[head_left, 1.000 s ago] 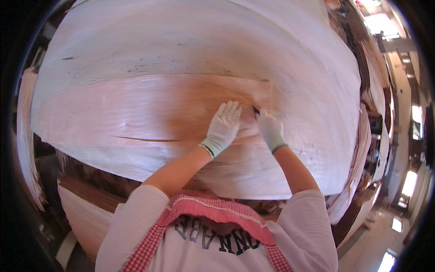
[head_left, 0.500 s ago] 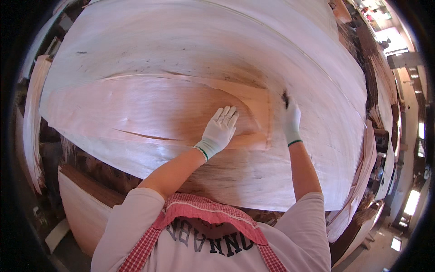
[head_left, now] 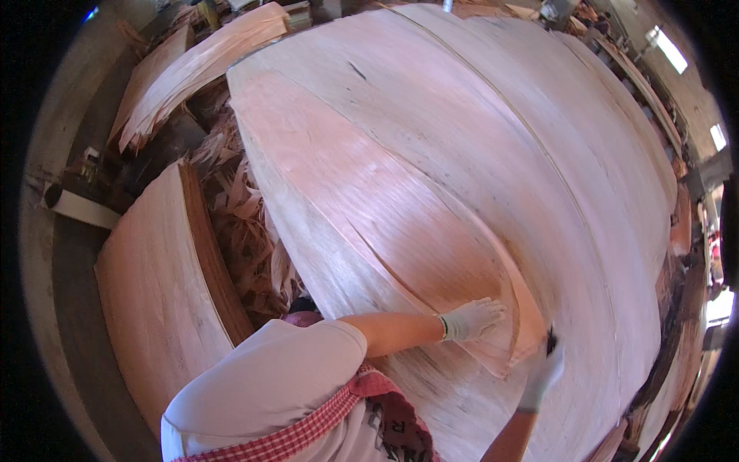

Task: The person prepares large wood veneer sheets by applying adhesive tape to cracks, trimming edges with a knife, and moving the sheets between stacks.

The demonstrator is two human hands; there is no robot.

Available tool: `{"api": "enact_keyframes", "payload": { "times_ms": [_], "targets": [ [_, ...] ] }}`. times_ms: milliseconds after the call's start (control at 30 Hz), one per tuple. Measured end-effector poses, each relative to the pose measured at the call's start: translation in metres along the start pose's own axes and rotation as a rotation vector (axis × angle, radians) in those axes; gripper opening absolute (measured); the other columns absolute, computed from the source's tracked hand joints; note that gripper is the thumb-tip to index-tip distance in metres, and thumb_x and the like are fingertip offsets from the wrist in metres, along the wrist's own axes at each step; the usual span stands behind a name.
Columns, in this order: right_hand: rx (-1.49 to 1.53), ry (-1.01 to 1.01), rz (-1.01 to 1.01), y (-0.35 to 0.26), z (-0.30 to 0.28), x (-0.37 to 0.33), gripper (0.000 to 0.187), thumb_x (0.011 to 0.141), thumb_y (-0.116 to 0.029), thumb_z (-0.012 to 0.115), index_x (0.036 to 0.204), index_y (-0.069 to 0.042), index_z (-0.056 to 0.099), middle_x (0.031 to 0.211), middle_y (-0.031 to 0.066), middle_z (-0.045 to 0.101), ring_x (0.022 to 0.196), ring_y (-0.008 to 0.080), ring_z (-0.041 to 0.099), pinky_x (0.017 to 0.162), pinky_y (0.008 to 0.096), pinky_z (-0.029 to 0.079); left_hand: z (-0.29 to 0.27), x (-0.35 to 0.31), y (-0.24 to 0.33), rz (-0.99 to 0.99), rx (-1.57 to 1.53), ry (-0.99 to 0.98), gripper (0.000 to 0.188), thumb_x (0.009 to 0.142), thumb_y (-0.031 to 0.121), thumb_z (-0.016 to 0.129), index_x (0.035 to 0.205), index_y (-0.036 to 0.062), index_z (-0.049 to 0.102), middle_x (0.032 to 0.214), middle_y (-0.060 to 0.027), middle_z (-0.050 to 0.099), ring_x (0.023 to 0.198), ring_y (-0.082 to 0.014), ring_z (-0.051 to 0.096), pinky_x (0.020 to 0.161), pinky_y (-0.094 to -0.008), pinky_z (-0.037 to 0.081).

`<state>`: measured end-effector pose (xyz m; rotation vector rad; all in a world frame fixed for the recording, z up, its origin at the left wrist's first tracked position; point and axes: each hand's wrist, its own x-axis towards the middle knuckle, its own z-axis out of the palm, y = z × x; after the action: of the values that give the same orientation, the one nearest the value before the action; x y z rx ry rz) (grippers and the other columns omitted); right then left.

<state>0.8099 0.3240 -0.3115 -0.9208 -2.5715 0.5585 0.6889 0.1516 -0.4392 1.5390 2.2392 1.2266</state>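
Observation:
A large pale wood veneer sheet [head_left: 554, 123] spreads before me. On it lies a narrower pinkish veneer piece [head_left: 346, 169] with a long split along its near side. My left hand [head_left: 471, 319], in a white glove with a green cuff edge, rests flat near that piece's right end, fingers stretched out. An orange-toned veneer strip [head_left: 526, 319] shows beside the fingertips. My right hand [head_left: 543, 377], gloved too, is closed around a small dark object [head_left: 551, 341] just right of the strip; blur hides what kind it is.
To the left stands a stack of veneer sheets [head_left: 154, 277] with a brown layered edge. Torn veneer scraps [head_left: 239, 219] fill the gap beside it. More curved sheets [head_left: 204, 69] lie at the far left, and a pale tube-like thing [head_left: 83, 208] juts out near the left rim.
The whole view has turned and shifted left, so the veneer piece now runs slantwise. My left hand stays flat on it; my right hand remains by its right end with the dark object.

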Motion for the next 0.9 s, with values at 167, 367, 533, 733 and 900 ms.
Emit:
{"api": "enact_keyframes", "payload": {
  "times_ms": [167, 367, 533, 733, 900],
  "targets": [
    [0.128, -0.002, 0.078, -0.089, -0.089, -0.056, 0.024, 0.087, -0.016, 0.061, 0.107, -0.003, 0.065, 0.094, 0.0166, 0.068, 0.09, 0.0271, 0.066, 0.082, 0.0394, 0.051, -0.143, -0.051, -0.044, -0.142, 0.2, 0.089, 0.024, 0.086, 0.013, 0.052, 0.105, 0.0032, 0.06, 0.104, -0.0151, 0.062, 0.099, -0.0323, 0.058, 0.09, -0.0416, 0.047],
    [0.38, 0.564, 0.004, -0.283, -0.147, -0.084, 0.023, 0.083, -0.015, 0.064, 0.093, 0.005, 0.067, 0.095, 0.0173, 0.064, 0.084, 0.0251, 0.058, 0.076, 0.037, 0.047, -0.337, -0.2, -0.149, -0.661, 0.384, 0.418, 0.025, 0.09, 0.019, 0.053, 0.112, 0.0091, 0.06, 0.112, -0.018, 0.062, 0.104, -0.0365, 0.058, 0.088, -0.0452, 0.047],
    [0.199, 0.699, -0.367, -0.412, -0.166, -0.092, 0.038, 0.089, -0.017, 0.055, 0.124, 0.0, 0.056, 0.123, 0.0206, 0.056, 0.112, 0.0301, 0.053, 0.099, 0.0431, 0.041, -0.409, -0.27, -0.211, -0.631, 0.522, 0.536, 0.021, 0.087, 0.018, 0.056, 0.105, 0.0108, 0.062, 0.101, -0.0146, 0.065, 0.098, -0.0345, 0.06, 0.087, -0.0449, 0.046],
    [-0.605, 0.483, -0.62, -0.407, -0.245, -0.016, 0.054, 0.083, -0.006, 0.059, 0.136, -0.008, 0.049, 0.138, 0.0157, 0.05, 0.124, 0.0321, 0.051, 0.105, 0.0474, 0.04, -0.475, -0.314, -0.272, -0.65, 0.38, 0.584, 0.028, 0.09, 0.024, 0.055, 0.109, 0.0047, 0.063, 0.098, -0.0209, 0.066, 0.093, -0.0408, 0.061, 0.082, -0.0438, 0.051],
    [-0.778, 0.396, -0.758, -0.44, -0.207, -0.015, 0.063, 0.079, 0.009, 0.055, 0.137, -0.015, 0.049, 0.137, 0.0135, 0.052, 0.12, 0.0311, 0.054, 0.099, 0.0429, 0.049, -0.514, -0.337, -0.28, -0.528, -0.37, 0.579, 0.033, 0.097, 0.023, 0.051, 0.119, -0.0006, 0.059, 0.106, -0.0216, 0.066, 0.104, -0.0284, 0.063, 0.092, -0.0354, 0.048]
  ]
}}
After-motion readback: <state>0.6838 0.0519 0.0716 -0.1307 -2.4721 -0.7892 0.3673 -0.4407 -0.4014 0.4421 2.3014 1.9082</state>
